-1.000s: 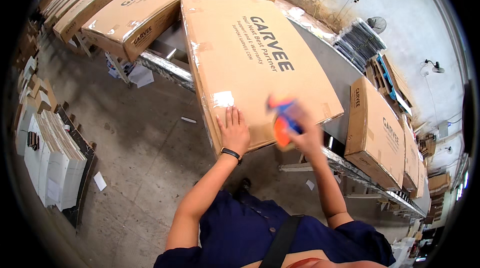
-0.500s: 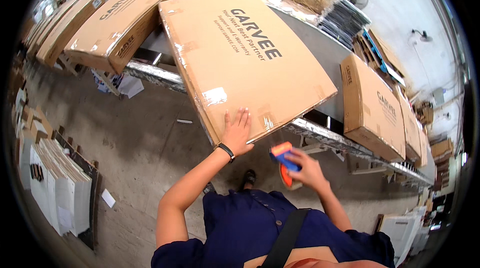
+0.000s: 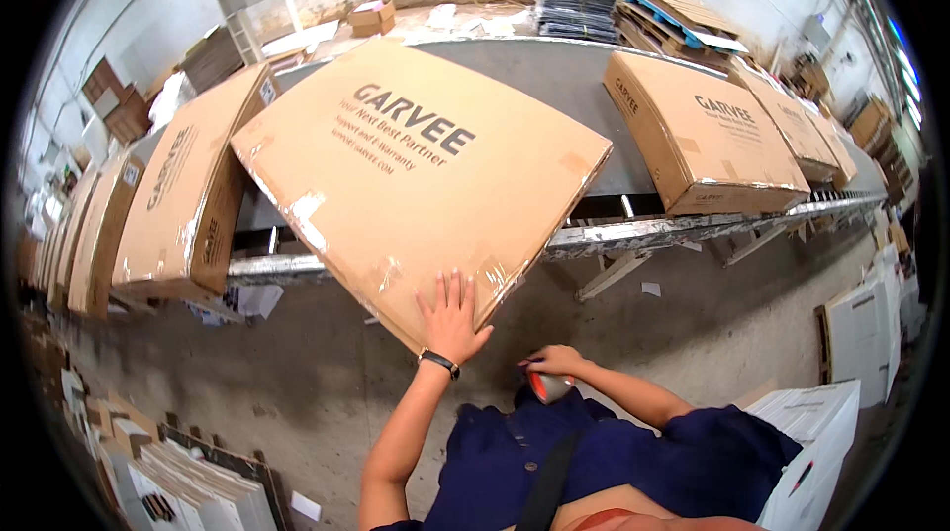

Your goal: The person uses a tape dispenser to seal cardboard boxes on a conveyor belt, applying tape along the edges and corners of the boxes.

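Note:
A large flat brown carton (image 3: 426,199) lies aslant on the conveyor, its near corner jutting out past the edge toward me. Clear tape crosses its sides and corners. My left hand (image 3: 453,321) rests on top beside that near corner, palm down with fingers spread. Close to my body, off the carton's right side, my right hand (image 3: 557,361) is closed around a tape dispenser (image 3: 550,386). The orange core and tape roll show below the fingers; most of its handle is hidden by the hand.
The grey conveyor (image 3: 584,165) has a worn metal rail. Another carton (image 3: 188,194) stands close on the left, with several beyond it. To the right sits a carton (image 3: 708,135) ahead of others. White panels (image 3: 198,486) are stacked at lower left.
The view has turned right. My right hand has drawn the tape dispenser in toward my body and turned it. My left hand stays on the carton near the same corner.

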Demonstrator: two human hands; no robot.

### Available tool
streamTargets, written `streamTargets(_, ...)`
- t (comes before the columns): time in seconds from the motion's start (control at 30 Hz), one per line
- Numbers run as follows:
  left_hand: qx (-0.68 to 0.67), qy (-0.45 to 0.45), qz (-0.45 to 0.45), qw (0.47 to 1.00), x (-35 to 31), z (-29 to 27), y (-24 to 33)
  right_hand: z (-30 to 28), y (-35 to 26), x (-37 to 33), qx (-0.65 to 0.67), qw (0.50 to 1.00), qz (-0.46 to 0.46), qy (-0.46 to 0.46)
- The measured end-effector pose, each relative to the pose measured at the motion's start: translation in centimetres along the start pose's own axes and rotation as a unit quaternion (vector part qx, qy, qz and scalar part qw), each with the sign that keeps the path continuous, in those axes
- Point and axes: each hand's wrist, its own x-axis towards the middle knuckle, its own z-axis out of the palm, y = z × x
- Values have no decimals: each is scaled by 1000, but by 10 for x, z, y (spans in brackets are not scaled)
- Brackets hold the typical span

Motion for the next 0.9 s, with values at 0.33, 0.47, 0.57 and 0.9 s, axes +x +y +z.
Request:
streamTargets(0.33,43,65,-21,997,89,39,46,-346,-35,-101,175,783,-285,525)
streamTargets(0.47,27,32,-62,997,123,45,70,-434,-45,-38,45,758,-346,552)
streamTargets(0.57,35,4,-88,996,173,51,107,-433,-5,38,-86,961,-163,208)
streamTargets(0.9,27,44,-113,992,277,73,150,-427,28,77,-64,919,-270,281)
